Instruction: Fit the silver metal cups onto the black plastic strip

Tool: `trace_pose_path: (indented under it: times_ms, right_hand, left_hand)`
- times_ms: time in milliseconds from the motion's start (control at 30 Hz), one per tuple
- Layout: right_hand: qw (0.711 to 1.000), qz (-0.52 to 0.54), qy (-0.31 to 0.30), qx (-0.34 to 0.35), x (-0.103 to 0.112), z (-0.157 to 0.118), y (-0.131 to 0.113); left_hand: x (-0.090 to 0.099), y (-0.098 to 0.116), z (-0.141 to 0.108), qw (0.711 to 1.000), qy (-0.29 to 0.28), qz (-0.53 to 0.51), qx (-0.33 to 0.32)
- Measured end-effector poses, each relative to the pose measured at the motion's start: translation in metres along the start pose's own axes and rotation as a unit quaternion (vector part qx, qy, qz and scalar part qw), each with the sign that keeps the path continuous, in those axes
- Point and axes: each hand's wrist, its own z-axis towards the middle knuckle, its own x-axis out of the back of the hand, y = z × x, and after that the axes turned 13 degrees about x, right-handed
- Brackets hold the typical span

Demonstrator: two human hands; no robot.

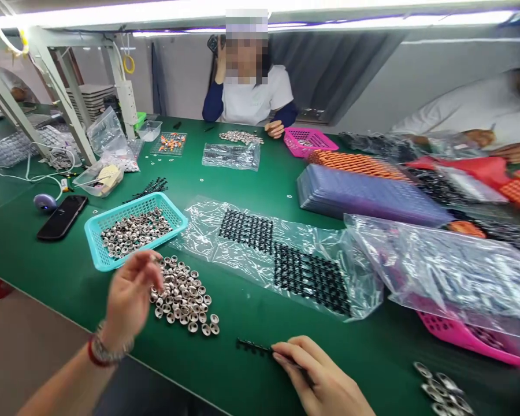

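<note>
My left hand point(130, 292) is raised above the left edge of a pile of small silver cup-shaped metal parts point(186, 294). Its fingers are pinched together and slightly blurred; what they hold, if anything, is too small to make out. Between the thumb and fingers of my right hand point(318, 372) is a thin black toothed strip point(252, 345), its free end pointing left just over the green table. Behind the pile, a turquoise basket point(182, 222) contains more of the silver parts. Rows of similar black strips point(307, 277) lie on a clear plastic bag point(208, 254).
More silver parts point(444, 393) lie at the lower right, near a pink basket point(455, 341) under plastic bags point(459, 271). Clear plastic trays point(364, 193) are stacked behind. A phone point(63, 218) rests at left. A co-worker point(251, 98) sits opposite, another person point(468, 110) at right.
</note>
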Motion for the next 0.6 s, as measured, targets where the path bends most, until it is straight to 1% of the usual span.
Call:
trace_pose_path:
  times_ms: [67,133,200,233,267,300,367,433,500,600]
  right_hand:
    - [1.0,0.001,-0.001,0.002,0.001,0.003,0.001]
    - [1.0,-0.004,0.003,0.012,0.003,0.006,0.002]
    - [0.999,-0.01,0.005,0.037,0.006,0.01,0.0]
    - [0.998,-0.016,0.003,0.058,0.007,0.013,-0.002]
    - [0.996,-0.027,-0.001,0.083,0.009,0.016,-0.004]
    - [0.993,-0.043,-0.007,0.11,0.01,0.018,-0.007]
    - [0.984,-0.081,-0.012,0.157,0.012,0.023,-0.012]
    - [0.978,-0.106,-0.003,0.178,0.013,0.024,-0.015]
    - [0.983,-0.098,0.016,0.157,0.013,0.02,-0.016]
    - [0.996,-0.048,0.047,0.05,0.012,0.009,-0.018]
  left_hand:
    - [0.02,0.023,0.037,0.995,0.056,0.047,-0.06]
    - [0.036,0.04,0.064,0.986,0.087,0.109,-0.088]
    - [0.044,0.047,0.074,0.972,0.118,0.168,-0.118]
    - [0.044,0.046,0.072,0.958,0.127,0.212,-0.148]
    - [0.043,0.041,0.068,0.936,0.126,0.266,-0.191]
    - [0.039,0.034,0.06,0.909,0.107,0.324,-0.238]
    - [0.029,0.015,0.041,0.862,0.009,0.4,-0.31]
    - [0.017,-0.004,0.023,0.829,-0.092,0.433,-0.341]
    - [0.005,-0.018,0.009,0.805,-0.158,0.453,-0.348]
    - [-0.008,-0.027,0.001,0.778,-0.213,0.472,-0.355]
